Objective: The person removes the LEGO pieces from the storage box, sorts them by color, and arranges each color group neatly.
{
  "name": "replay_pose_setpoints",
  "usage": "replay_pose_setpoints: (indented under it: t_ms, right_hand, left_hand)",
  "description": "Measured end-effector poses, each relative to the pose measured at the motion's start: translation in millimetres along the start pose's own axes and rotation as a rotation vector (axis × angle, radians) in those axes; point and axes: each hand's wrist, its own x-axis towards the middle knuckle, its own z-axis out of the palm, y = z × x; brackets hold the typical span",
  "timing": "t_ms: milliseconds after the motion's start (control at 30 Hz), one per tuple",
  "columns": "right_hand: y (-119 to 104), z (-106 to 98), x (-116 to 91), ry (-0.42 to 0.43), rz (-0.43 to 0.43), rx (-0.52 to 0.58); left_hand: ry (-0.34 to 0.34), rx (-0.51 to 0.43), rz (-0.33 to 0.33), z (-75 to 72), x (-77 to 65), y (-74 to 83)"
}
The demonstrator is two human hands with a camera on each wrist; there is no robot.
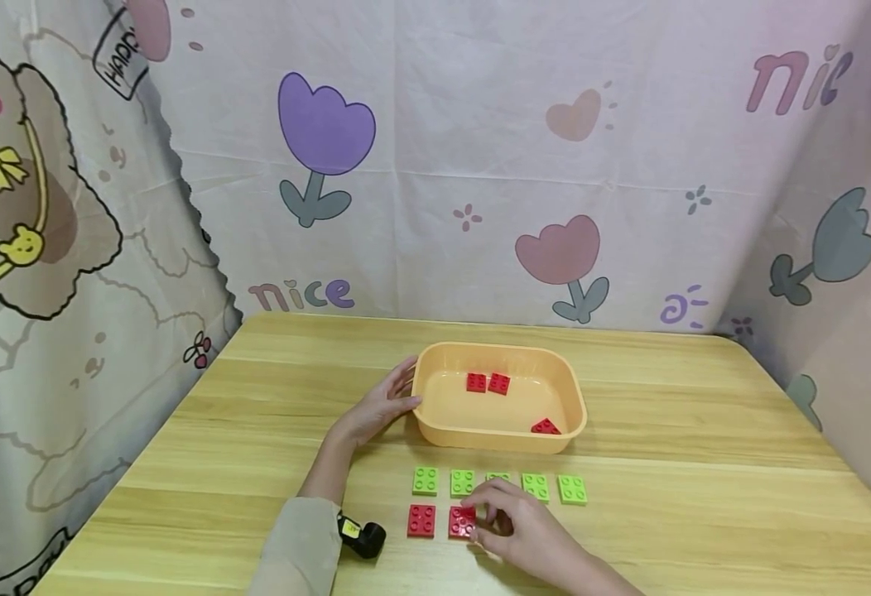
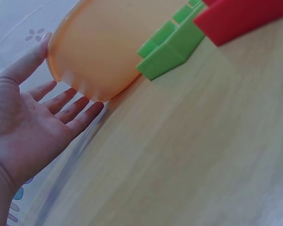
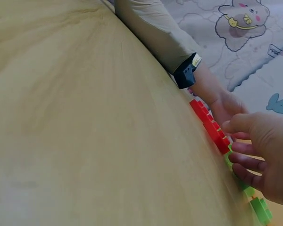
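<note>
My left hand (image 1: pixel 377 411) rests at the left end of a pale orange basin (image 1: pixel 506 439), its straight fingers (image 2: pixel 80 117) against the outer wall and its thumb at the rim. My right hand (image 1: pixel 521 530) hovers at the right side of a red toy building brick (image 1: pixel 461 523) in the front row, thumb and forefinger parted at its edges. In the right wrist view that brick's near face shows uncovered beside the thumb. Another red brick (image 1: pixel 421 521) lies to its left. Behind them runs a row of several green bricks (image 1: pixel 425 481), the middle one partly hidden by the right hand.
Inside the basin are two red bricks (image 1: pixel 476 382) side by side towards the back and a tilted red brick (image 1: pixel 546 426) at the front right corner. All stands on a wooden table (image 1: pixel 257 397). A printed cloth (image 1: pixel 443 273) hangs behind the table's far edge.
</note>
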Motion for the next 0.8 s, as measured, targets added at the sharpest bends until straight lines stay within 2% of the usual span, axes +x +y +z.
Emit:
replay_pose_setpoints:
  t_ms: [200,367,500,700,800]
  right_hand:
    - [-6,-9,2,0.029,-0.042,0.036]
    - [-10,-22,9,0.063,-0.063,0.013]
    - [-13,-34,17,0.088,-0.091,-0.019]
    - [-15,-53,32,0.112,-0.062,-0.045]
    - [-13,-62,42,0.128,-0.079,-0.067]
  left_hand:
    - [0.004,0.007,-0.001,0.7,0.8,-0.4]
    - [0.016,0.009,0.003,0.6,0.2,-1.4]
    - [0.020,0.012,0.009,0.2,0.2,-2.9]
    - [0.028,0.032,0.004,0.5,0.5,-3.5]
    - [0.027,0.031,0.009,0.5,0.5,-2.8]
